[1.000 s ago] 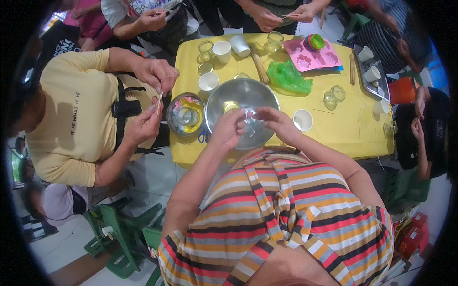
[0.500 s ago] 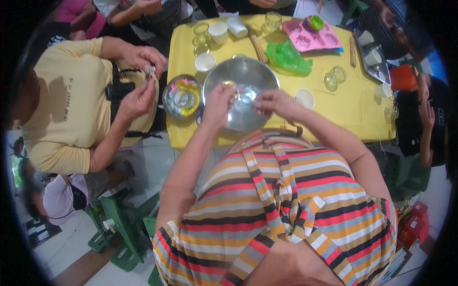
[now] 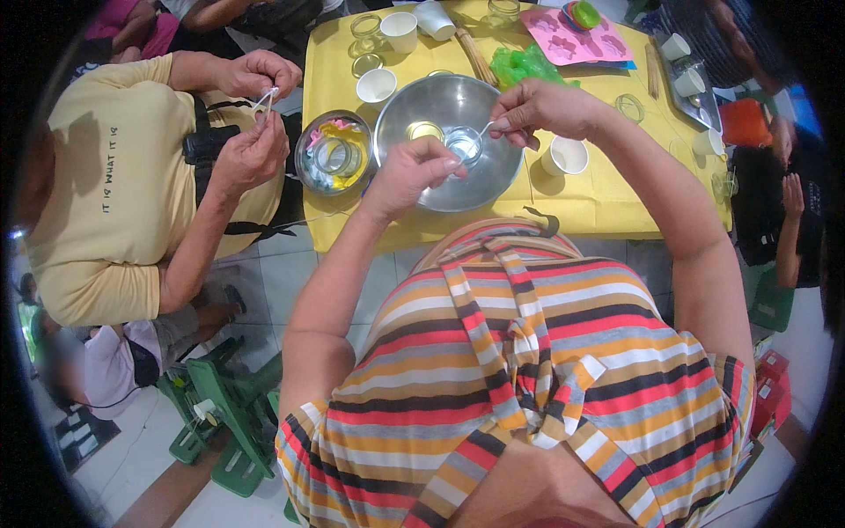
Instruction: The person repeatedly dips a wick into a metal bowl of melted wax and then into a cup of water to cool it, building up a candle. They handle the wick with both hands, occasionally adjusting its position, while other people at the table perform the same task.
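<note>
While the right hand point(image 3: 535, 113) tightly pinches a white string point(image 3: 485, 129) right of the glass jar point(image 3: 463, 145), in or over the metal bowl point(image 3: 503, 172), the left hand point(image 3: 414, 176) is at its near side, hold unclear. Placing the string seems underway; next calls for steadiness.

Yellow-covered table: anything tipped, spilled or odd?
One white paper cup near the far edge: its open mouth doesn't show, unlike the upright cup beside it, so it looks tipped or upturned; can't tell which. No spill visible on the yellow tablecloth.
</note>
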Demonstrator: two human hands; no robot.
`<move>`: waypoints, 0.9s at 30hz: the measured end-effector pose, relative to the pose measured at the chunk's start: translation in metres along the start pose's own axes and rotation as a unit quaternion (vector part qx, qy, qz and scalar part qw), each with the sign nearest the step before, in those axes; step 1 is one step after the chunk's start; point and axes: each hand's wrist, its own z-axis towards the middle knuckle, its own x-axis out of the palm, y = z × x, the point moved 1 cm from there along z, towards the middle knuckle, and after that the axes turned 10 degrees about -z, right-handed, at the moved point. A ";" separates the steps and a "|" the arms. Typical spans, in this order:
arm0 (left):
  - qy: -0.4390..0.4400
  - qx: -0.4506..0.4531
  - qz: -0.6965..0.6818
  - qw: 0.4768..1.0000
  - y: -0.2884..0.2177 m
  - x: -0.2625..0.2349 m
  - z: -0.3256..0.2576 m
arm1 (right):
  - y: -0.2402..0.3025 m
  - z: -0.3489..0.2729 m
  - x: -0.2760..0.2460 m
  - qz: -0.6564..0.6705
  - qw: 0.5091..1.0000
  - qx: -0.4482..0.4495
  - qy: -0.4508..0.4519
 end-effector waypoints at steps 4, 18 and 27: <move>-0.010 0.014 -0.153 0.988 0.011 0.003 -0.001 | 0.009 0.000 -0.005 -0.066 0.998 0.022 -0.004; -0.109 -0.033 -0.297 0.948 0.048 -0.001 0.038 | -0.006 0.013 -0.020 -0.143 0.986 0.085 -0.032; -0.101 -0.057 -0.360 0.926 0.062 0.000 0.044 | -0.011 0.018 -0.022 -0.308 0.949 -0.009 -0.062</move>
